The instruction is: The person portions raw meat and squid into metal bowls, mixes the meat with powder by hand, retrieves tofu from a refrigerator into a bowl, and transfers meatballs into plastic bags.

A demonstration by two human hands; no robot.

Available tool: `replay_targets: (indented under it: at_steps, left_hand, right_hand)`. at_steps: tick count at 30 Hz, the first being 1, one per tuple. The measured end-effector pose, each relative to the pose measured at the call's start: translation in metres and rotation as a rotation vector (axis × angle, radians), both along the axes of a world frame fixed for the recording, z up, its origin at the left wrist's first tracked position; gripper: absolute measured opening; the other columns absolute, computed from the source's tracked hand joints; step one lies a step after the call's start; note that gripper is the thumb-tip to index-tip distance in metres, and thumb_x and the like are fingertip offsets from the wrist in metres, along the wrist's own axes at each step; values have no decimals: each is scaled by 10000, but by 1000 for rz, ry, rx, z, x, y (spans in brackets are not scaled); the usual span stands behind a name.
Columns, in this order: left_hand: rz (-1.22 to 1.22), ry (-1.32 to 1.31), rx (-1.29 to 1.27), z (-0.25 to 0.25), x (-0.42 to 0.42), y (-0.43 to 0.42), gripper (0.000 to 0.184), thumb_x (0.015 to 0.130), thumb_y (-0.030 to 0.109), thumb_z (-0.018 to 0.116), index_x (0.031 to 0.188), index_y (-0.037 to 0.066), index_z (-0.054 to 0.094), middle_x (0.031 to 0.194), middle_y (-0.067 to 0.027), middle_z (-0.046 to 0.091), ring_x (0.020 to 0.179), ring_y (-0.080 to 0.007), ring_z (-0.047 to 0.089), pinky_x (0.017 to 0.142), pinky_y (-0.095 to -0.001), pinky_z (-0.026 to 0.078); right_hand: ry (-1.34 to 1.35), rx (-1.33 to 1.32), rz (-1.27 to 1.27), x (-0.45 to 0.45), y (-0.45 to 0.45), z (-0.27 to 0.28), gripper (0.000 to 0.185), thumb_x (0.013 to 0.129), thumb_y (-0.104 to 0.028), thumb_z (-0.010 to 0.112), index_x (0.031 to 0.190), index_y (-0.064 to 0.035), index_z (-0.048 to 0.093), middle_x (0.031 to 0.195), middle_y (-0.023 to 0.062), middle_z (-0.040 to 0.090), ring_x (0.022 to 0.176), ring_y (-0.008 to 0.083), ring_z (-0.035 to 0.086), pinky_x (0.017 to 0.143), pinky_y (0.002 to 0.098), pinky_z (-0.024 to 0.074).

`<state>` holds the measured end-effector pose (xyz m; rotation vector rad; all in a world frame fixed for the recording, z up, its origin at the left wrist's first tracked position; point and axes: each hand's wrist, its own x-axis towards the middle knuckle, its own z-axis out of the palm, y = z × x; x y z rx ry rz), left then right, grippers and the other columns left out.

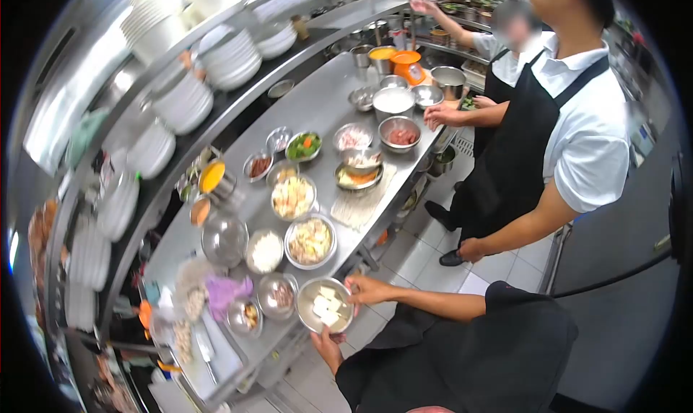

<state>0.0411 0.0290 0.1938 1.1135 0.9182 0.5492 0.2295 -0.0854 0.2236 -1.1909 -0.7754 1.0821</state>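
Observation:
Both of my hands grip a metal bowl at the table's front edge. Pale, blocky chunks, some whitish and some light yellow, lie inside it; I cannot tell what food they are. My right hand is closed on the rim at one side, and my left hand holds the near side, thumb at the rim. Beside this bowl stand a metal bowl of pinkish-brown pieces and a smaller bowl with brown and yellowish bits.
Several filled bowls cover the steel table, among them one of mixed pale pieces. A knife lies on a white board. Stacked plates line the shelf. Two aproned co-workers stand at the table's far end.

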Motion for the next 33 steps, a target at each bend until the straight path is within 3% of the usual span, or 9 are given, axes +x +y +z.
replay_targets:
  at_steps: [4,11,13,14,15,18,23,29,33]
  left_hand:
    - [94,40,-66,-23,34,6,496,747,74,487,1233,29,398,796,-161,592,449,-210,568,354,-282,437]
    - [77,157,18,-35,64,12,505,686,99,514,1180,31,434,845,-187,585,501,-260,564,411,-318,452]
    - [20,196,72,-42,69,18,485,686,108,524,1159,31,446,851,-190,585,527,-266,565,435,-325,453]
    - [3,212,96,-46,72,21,476,685,112,529,1148,31,452,854,-191,584,540,-269,565,446,-328,453]
    - [-17,228,120,-50,74,23,466,685,117,533,1137,31,458,858,-192,584,554,-273,565,458,-332,454]
    - [-77,271,189,-59,78,26,438,684,130,548,1104,32,475,868,-196,583,593,-282,566,493,-342,455]
    - [-156,307,273,-71,93,29,393,682,153,573,1050,32,505,884,-203,581,659,-299,567,550,-360,457]
    - [-206,328,329,-83,105,36,344,680,180,602,984,33,540,903,-210,579,737,-318,569,620,-381,460]
    - [-230,346,375,-91,104,45,315,679,198,622,941,33,563,916,-215,578,790,-332,570,666,-395,461]
  right_hand:
    - [72,-41,155,53,-15,-14,225,883,-203,607,931,-22,482,796,72,618,730,159,652,624,274,523]
    - [-310,-100,-259,147,3,-102,410,761,-321,731,1009,-46,557,938,109,635,792,174,620,713,311,495]
    - [-208,-172,-231,153,15,-107,404,776,-303,724,1035,-50,546,996,82,597,823,165,598,705,312,484]
    - [-552,-123,-285,158,24,-134,431,763,-255,732,1077,-47,522,1028,106,568,907,206,573,783,337,466]
    - [-561,-31,-312,160,27,-154,404,751,-173,717,1075,-34,522,1037,114,545,993,236,542,858,363,433]
    - [-687,132,-342,163,17,-154,398,751,-93,680,1103,-41,501,1080,104,516,893,214,578,783,339,475]
    - [-452,67,-240,151,-4,-130,470,753,-12,641,1173,-83,442,1145,93,463,704,145,597,601,249,503]
    - [-624,103,-474,139,-27,-137,206,749,-110,652,936,-74,572,823,37,539,692,181,531,642,323,449]
    - [-496,-77,-677,142,-84,-220,177,622,47,492,775,-42,503,684,80,486,654,218,514,605,346,443]
